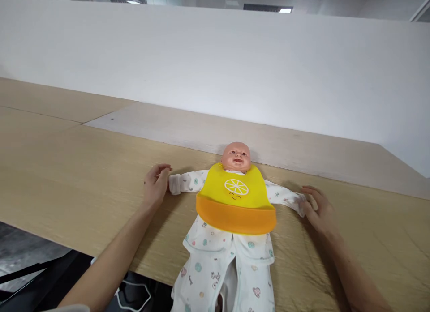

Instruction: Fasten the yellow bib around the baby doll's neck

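A baby doll (237, 156) lies on its back with both arms stretched out sideways. It wears white patterned clothes (201, 262). Over its chest is a yellow silicone bib (251, 182) with a lemon-slice print and an orange catch pocket (235, 215). My left hand (156, 185) is beside the cuff of one sleeve (174, 184), its fingers curled together; what they hold, if anything, is hidden. At the opposite sleeve's cuff (298, 203), my right hand (317, 211) pinches the fabric with thumb and finger, while another finger is lifted away.
The doll rests on a wood-grain table (83, 168) with its legs toward me. A pale grey strip (188, 119) runs along the back, below a white partition (215, 61). Under the front edge are a white cable (134, 284) and a dark object (50, 280).
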{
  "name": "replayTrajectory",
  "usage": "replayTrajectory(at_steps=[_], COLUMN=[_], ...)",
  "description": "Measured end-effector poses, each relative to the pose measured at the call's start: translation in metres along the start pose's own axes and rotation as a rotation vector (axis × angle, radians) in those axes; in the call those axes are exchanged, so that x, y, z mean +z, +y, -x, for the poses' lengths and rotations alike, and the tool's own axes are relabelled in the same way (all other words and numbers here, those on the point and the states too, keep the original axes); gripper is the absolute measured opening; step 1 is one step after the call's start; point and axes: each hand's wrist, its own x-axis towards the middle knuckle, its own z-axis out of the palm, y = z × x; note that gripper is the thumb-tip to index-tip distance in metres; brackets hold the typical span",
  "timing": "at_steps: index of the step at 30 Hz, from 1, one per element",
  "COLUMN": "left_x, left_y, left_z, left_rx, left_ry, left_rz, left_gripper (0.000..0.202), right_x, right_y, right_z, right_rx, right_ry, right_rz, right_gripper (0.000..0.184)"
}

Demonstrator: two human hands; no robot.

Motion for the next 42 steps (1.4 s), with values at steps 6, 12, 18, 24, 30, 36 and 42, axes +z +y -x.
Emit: replayTrajectory(at_steps=[6,12,18,24,30,36,42], left_x=[-0.004,-0.002,0.005,0.033,0.08,0.087,0.096], left_y=[0.024,0.038,0.062,0.088,0.097,0.097,0.089], left_z=[0.015,0.027,0.03,-0.022,-0.049,-0.049,-0.052], left_rx=[-0.071,0.146,0.155,0.072,0.021,0.005,-0.063], left_ry=[0.068,0.066,-0.044,-0.482,-0.568,-0.751,-0.839], left_rz=[0.181,0.183,0.287,0.309,0.035,-0.024,0.139], left_gripper=[0.027,0.024,0.024,0.023,0.027,0.035,0.029], right_x=[0.007,0.008,0.008,0.024,0.065,0.105,0.121], right_y=[-0.015,-0.017,-0.042,-0.071,-0.095,-0.096,-0.095], right_z=[0.002,0.003,-0.002,-0.042,-0.102,-0.118,-0.115], right_rx=[0.011,-0.147,-0.202,-0.068,0.193,0.212,0.168], right_ry=[0.136,0.266,0.228,0.101,-0.122,-0.339,-0.366], right_rz=[0.067,0.348,0.29,-0.062,-0.317,-0.26,-0.269], right_gripper=[0.028,0.015,0.015,0.019,0.027,0.028,0.021])
